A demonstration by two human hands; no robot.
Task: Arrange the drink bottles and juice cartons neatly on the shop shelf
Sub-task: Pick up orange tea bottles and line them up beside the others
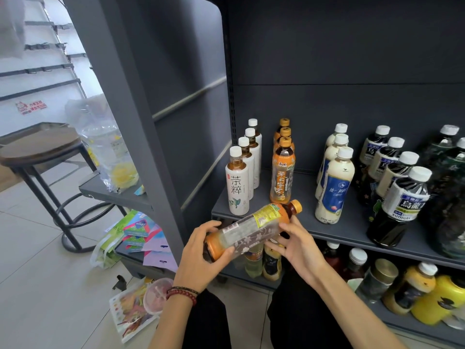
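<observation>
An orange-capped tea bottle lies nearly sideways in front of the grey shelf, cap pointing right. My left hand grips its base end and my right hand holds its neck end. On the shelf stand front-to-back rows: white-label tea bottles, orange tea bottles, milky bottles with blue labels and dark oolong bottles. The held bottle hangs just in front of the orange row.
A lower shelf holds yellow bottles, jars and more drinks. Left of the shelf upright are a round stool, a plastic bag, coloured packets and a booklet on the tiled floor. Darker bottles crowd the shelf's right end.
</observation>
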